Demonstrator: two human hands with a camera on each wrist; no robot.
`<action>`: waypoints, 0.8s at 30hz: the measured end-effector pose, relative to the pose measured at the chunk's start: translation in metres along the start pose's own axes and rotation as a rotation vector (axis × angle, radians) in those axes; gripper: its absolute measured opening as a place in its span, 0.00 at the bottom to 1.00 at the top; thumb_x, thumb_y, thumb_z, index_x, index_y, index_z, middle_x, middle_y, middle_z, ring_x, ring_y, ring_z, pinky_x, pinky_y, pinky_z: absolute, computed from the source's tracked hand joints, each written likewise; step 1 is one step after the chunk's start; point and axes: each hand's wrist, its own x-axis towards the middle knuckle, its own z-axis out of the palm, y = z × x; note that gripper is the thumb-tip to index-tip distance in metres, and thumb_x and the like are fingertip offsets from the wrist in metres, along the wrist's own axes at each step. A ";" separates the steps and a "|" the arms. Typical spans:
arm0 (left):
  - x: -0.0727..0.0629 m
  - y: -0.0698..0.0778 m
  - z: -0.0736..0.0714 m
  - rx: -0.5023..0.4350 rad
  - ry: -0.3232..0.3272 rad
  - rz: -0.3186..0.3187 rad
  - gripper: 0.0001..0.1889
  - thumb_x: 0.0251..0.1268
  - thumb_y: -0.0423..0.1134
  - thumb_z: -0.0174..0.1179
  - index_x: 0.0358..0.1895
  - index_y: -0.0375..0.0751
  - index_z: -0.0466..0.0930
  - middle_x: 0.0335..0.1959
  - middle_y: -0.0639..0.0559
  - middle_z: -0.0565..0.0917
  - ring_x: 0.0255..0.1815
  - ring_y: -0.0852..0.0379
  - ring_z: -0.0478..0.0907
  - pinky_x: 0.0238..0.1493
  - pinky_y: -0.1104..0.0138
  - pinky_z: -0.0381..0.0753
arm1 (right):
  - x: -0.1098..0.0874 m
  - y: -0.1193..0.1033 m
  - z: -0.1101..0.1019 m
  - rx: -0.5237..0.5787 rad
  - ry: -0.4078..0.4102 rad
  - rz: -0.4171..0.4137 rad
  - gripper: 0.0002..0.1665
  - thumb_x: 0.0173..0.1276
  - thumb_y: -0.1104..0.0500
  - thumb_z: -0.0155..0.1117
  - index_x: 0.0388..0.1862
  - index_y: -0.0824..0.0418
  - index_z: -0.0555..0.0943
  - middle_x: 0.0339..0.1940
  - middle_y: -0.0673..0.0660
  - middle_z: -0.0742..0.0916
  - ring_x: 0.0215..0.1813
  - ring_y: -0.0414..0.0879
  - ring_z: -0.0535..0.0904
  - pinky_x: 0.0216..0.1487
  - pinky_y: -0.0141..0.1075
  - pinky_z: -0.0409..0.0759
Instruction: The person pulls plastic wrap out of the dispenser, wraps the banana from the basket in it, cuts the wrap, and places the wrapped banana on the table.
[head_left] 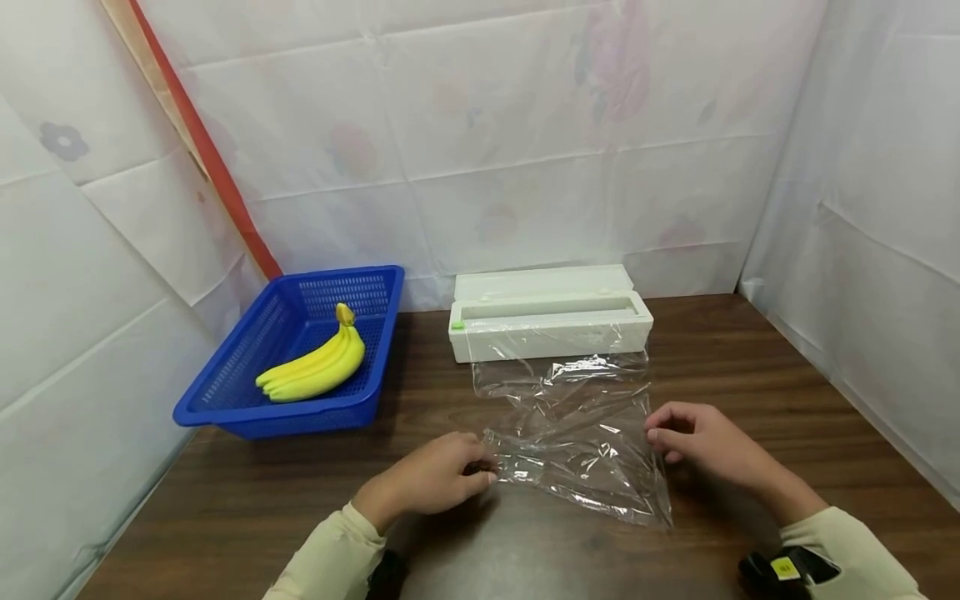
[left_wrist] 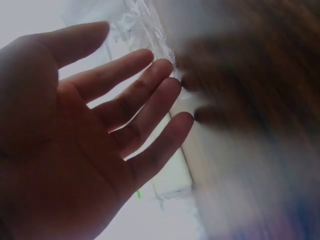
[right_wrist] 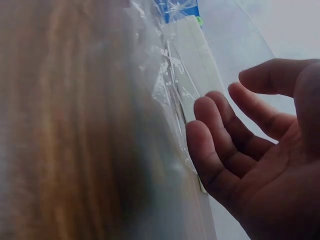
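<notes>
A crumpled sheet of clear plastic wrap trails over the table from a white wrap dispenser box, whose lid stands raised at the back. At the sheet's left edge is my left hand; in the left wrist view its fingers are spread and relaxed, thumb apart, with the wrap just beyond the fingertips. Beside the right edge hovers my right hand. The right wrist view shows its fingers loosely bent, nothing pinched between them and the thumb. Whether either hand touches the film is hard to tell.
To the left, a blue plastic basket holds a bunch of yellow bananas. Behind the brown wooden table hangs a white patterned sheet, and similar sheeting closes both sides. A green slider sits on the box's left end.
</notes>
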 end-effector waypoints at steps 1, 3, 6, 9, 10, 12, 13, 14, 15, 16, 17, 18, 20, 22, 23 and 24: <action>-0.001 0.001 0.000 0.030 -0.005 0.005 0.12 0.70 0.45 0.62 0.50 0.44 0.87 0.40 0.60 0.79 0.43 0.62 0.76 0.48 0.62 0.78 | -0.001 0.001 0.002 -0.001 -0.019 -0.016 0.13 0.75 0.60 0.61 0.47 0.71 0.80 0.38 0.62 0.85 0.38 0.46 0.82 0.37 0.39 0.84; -0.003 0.003 0.001 0.092 -0.015 0.008 0.12 0.68 0.46 0.64 0.49 0.47 0.87 0.42 0.60 0.79 0.45 0.62 0.75 0.49 0.62 0.78 | -0.004 0.001 0.006 -0.019 -0.060 -0.055 0.11 0.74 0.60 0.62 0.45 0.70 0.81 0.36 0.60 0.85 0.35 0.44 0.82 0.35 0.37 0.83; -0.007 0.008 0.002 0.173 -0.024 0.020 0.12 0.66 0.48 0.66 0.48 0.49 0.87 0.41 0.61 0.77 0.45 0.63 0.75 0.46 0.63 0.79 | -0.008 0.002 0.012 -0.075 -0.119 -0.131 0.08 0.73 0.61 0.63 0.43 0.66 0.82 0.33 0.55 0.85 0.33 0.41 0.81 0.33 0.35 0.81; -0.012 0.015 0.003 0.228 -0.026 0.037 0.11 0.65 0.49 0.67 0.45 0.51 0.87 0.37 0.62 0.75 0.39 0.65 0.72 0.41 0.65 0.78 | -0.012 0.002 0.017 -0.156 -0.161 -0.207 0.04 0.73 0.60 0.64 0.42 0.59 0.84 0.34 0.49 0.86 0.36 0.37 0.80 0.36 0.33 0.80; -0.014 0.017 0.003 0.242 -0.023 0.044 0.10 0.65 0.49 0.67 0.44 0.51 0.87 0.35 0.62 0.74 0.37 0.65 0.71 0.39 0.66 0.78 | -0.014 0.002 0.019 -0.180 -0.173 -0.228 0.04 0.73 0.60 0.64 0.42 0.57 0.84 0.35 0.47 0.86 0.36 0.36 0.80 0.36 0.33 0.79; -0.018 0.021 0.004 0.255 -0.022 0.046 0.09 0.65 0.50 0.66 0.41 0.52 0.86 0.34 0.63 0.72 0.35 0.66 0.70 0.36 0.67 0.77 | -0.016 0.001 0.021 -0.210 -0.194 -0.263 0.04 0.73 0.59 0.64 0.43 0.54 0.85 0.36 0.45 0.87 0.38 0.35 0.80 0.38 0.33 0.79; -0.020 0.022 0.005 0.262 -0.021 0.051 0.08 0.65 0.50 0.66 0.39 0.52 0.86 0.33 0.63 0.72 0.34 0.67 0.69 0.35 0.68 0.77 | -0.018 0.001 0.023 -0.219 -0.197 -0.272 0.05 0.72 0.60 0.65 0.43 0.53 0.85 0.37 0.44 0.87 0.39 0.35 0.80 0.38 0.33 0.79; -0.022 0.024 0.006 0.267 -0.020 0.056 0.07 0.65 0.50 0.66 0.38 0.53 0.86 0.32 0.63 0.72 0.33 0.67 0.69 0.34 0.68 0.76 | -0.019 0.001 0.024 -0.228 -0.196 -0.283 0.05 0.72 0.61 0.65 0.43 0.52 0.85 0.37 0.43 0.87 0.39 0.35 0.80 0.38 0.33 0.79; -0.023 0.025 0.006 0.271 -0.021 0.059 0.07 0.66 0.50 0.65 0.36 0.53 0.85 0.32 0.64 0.72 0.33 0.67 0.70 0.34 0.69 0.76 | -0.020 0.002 0.025 -0.237 -0.192 -0.295 0.05 0.72 0.60 0.65 0.43 0.52 0.85 0.37 0.43 0.87 0.38 0.35 0.80 0.38 0.33 0.79; -0.025 0.026 0.007 0.275 -0.021 0.067 0.07 0.66 0.50 0.65 0.35 0.54 0.85 0.32 0.64 0.72 0.33 0.68 0.70 0.35 0.69 0.77 | -0.022 0.002 0.025 -0.244 -0.186 -0.305 0.05 0.71 0.61 0.66 0.42 0.51 0.85 0.36 0.42 0.87 0.38 0.34 0.80 0.37 0.32 0.79; -0.026 0.027 0.008 0.278 -0.025 0.072 0.07 0.66 0.51 0.64 0.34 0.55 0.84 0.32 0.65 0.72 0.33 0.68 0.70 0.35 0.69 0.77 | -0.023 0.003 0.026 -0.255 -0.176 -0.321 0.05 0.71 0.61 0.66 0.42 0.51 0.85 0.36 0.41 0.86 0.38 0.34 0.80 0.37 0.32 0.79; -0.027 0.028 0.009 0.278 -0.028 0.081 0.07 0.66 0.51 0.64 0.33 0.56 0.84 0.32 0.65 0.72 0.33 0.68 0.71 0.35 0.69 0.77 | -0.024 0.003 0.027 -0.267 -0.165 -0.337 0.06 0.70 0.62 0.67 0.42 0.51 0.85 0.36 0.40 0.86 0.37 0.33 0.80 0.36 0.32 0.79; -0.029 0.030 0.010 0.258 -0.040 0.086 0.07 0.67 0.51 0.63 0.33 0.56 0.84 0.31 0.66 0.73 0.33 0.69 0.71 0.34 0.70 0.77 | -0.026 0.003 0.030 -0.300 -0.148 -0.382 0.06 0.68 0.62 0.68 0.41 0.51 0.85 0.35 0.39 0.85 0.36 0.32 0.79 0.34 0.32 0.79; -0.031 0.031 0.011 0.227 -0.052 0.090 0.07 0.67 0.51 0.63 0.32 0.57 0.84 0.32 0.66 0.73 0.33 0.70 0.71 0.34 0.70 0.76 | -0.028 0.003 0.033 -0.348 -0.126 -0.433 0.07 0.66 0.63 0.70 0.40 0.50 0.85 0.35 0.38 0.83 0.35 0.32 0.78 0.33 0.31 0.78; -0.032 0.031 0.011 0.212 -0.056 0.095 0.07 0.68 0.51 0.63 0.32 0.58 0.84 0.32 0.67 0.74 0.32 0.71 0.70 0.34 0.71 0.76 | -0.028 0.003 0.035 -0.377 -0.115 -0.456 0.08 0.65 0.63 0.71 0.39 0.49 0.85 0.35 0.37 0.83 0.35 0.31 0.77 0.32 0.31 0.77; -0.033 0.032 0.012 0.197 -0.060 0.100 0.07 0.68 0.51 0.63 0.33 0.58 0.84 0.32 0.68 0.74 0.33 0.72 0.71 0.34 0.71 0.76 | -0.029 0.002 0.037 -0.405 -0.105 -0.473 0.09 0.64 0.63 0.72 0.38 0.48 0.86 0.35 0.37 0.82 0.35 0.31 0.76 0.32 0.31 0.77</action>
